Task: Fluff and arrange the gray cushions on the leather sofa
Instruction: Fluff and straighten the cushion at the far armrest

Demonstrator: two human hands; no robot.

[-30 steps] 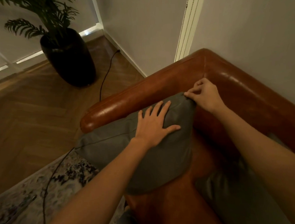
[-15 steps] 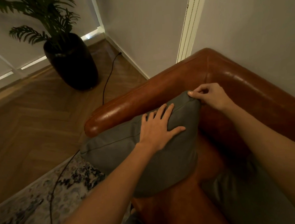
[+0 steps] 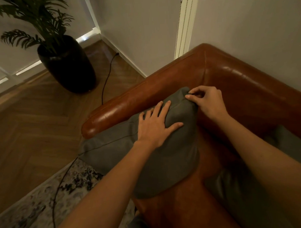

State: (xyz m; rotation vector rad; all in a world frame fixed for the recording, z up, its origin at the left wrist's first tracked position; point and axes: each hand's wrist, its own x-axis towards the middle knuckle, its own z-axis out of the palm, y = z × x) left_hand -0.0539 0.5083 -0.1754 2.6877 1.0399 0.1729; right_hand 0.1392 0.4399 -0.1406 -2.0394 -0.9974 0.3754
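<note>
The gray cushion (image 3: 148, 157) leans against the sofa (image 3: 248, 85) arm, toward ten o'clock. The left hand (image 3: 155, 126) lies flat on it, fingers spread, likely steadying it, while the right hand (image 3: 208, 102) pinches its twelve o'clock corner, seemingly to pull it square.

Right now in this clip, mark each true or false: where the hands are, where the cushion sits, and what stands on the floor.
1. The left hand lies flat on the cushion. True.
2. The right hand rests on the floor. False: its fingers pinch the cushion's top corner.
3. The cushion leans against the sofa arm. True.
4. The plant stands on the sofa. False: it stands on the floor.
5. A cable runs across the floor. True.
</note>
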